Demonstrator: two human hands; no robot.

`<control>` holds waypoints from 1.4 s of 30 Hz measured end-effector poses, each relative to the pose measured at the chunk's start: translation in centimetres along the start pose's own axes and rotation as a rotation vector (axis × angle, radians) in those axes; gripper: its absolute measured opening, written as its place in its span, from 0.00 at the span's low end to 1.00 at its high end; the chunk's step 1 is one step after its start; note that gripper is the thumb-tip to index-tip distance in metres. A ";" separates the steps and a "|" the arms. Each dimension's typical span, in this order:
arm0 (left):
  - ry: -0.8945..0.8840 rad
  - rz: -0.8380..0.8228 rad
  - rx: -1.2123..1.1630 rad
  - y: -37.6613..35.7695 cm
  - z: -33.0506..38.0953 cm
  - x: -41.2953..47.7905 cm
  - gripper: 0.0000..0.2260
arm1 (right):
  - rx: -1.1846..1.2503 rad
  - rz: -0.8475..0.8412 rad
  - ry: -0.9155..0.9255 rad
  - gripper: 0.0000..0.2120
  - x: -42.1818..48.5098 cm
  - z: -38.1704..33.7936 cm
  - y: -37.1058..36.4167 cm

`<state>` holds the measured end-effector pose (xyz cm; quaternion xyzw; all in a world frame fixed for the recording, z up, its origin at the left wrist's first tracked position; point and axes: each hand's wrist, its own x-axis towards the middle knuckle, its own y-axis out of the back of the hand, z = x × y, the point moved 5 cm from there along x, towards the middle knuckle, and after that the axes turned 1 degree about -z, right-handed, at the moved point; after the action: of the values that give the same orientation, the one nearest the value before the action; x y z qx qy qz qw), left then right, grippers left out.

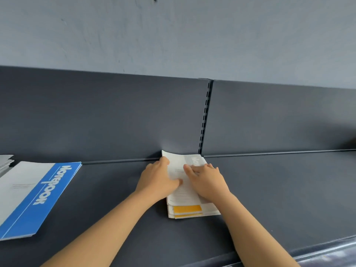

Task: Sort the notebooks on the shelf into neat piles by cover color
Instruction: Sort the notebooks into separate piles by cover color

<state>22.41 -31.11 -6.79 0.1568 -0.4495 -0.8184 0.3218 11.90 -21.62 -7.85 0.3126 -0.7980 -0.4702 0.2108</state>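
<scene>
**On the dark shelf, centre: mixed pile of notebooks under both hands**

1. Shelf [269, 189]: dark grey metal deck with a matching back panel [96, 116]. It carries all the items below.
2. Blue notebook [38, 197]: lies flat at the left, well apart from the centre pile. White cover with a blue band, set askew.
3. Centre pile [189, 211]: several thin notebooks, far end against the back panel. Yellow bands show at the near end, under a top notebook [194, 160] with a grey band. Colours appear mixed, so sorting looks unfinished here.
4. Left hand [158, 180]: lies along the pile's left edge with the thumb on the cover. The fingers look straight and not clenched.
5. Right hand [207, 183]: lies flat on the top cover, fingers [190, 170] spread and released, pressing down.
6. Grey stack [5, 160]: only a sliver shows at the far left edge.

Handling: these are light, thin and floppy, with smooth covers likely to slide on one another. It is best to pinch a long edge or corner of the top notebook and lift it while the other hand steadies the pile.
</scene>
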 end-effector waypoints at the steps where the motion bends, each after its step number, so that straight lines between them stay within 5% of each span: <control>1: -0.030 0.031 0.008 0.1 0.0 0.0 0.29 | 0.008 -0.005 0.003 0.20 0.1 0.2 0.1; 5: -0.125 0.082 -0.253 -0.3 0.2 0.6 0.34 | 0.165 0.150 -0.045 0.25 0.8 1.2 0.4; 8: -0.128 0.030 -0.491 -0.8 0.5 0.5 0.36 | 0.212 0.164 -0.050 0.18 1.0 1.0 0.5; 14: -0.077 0.059 -0.779 2.1 0.7 0.1 0.27 | 0.369 0.207 -0.028 0.21 0.1 -0.6 2.0; 21: -0.071 0.088 -0.433 10.7 -5.0 -1.7 0.20 | 0.378 0.092 0.076 0.22 -1.0 -9.7 2.6; 27: -0.056 0.140 0.112 21.5 -14.9 -6.1 0.36 | 0.458 -0.199 0.243 0.26 -4.6 -23.6 -3.8; 32: 0.039 0.072 0.280 28.5 -25.3 -8.9 0.35 | 0.423 -0.241 0.299 0.27 -5.9 -35.0 -10.0; 35: 0.060 0.059 0.425 30.6 -30.4 -9.6 0.30 | 0.247 -0.200 0.341 0.26 -6.3 -40.3 -13.7; 39: 0.056 -0.065 0.652 29.5 -35.9 -9.7 0.31 | -0.279 -0.287 0.451 0.33 -7.3 -43.0 -19.5; 42: 0.073 -0.141 0.643 27.7 -38.7 -10.1 0.33 | -0.384 -0.325 0.450 0.33 -8.2 -43.0 -22.0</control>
<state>61.76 -59.71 -5.12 0.3103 -0.6609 -0.6487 0.2146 51.44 -50.49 -7.41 0.4862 -0.5680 -0.5588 0.3588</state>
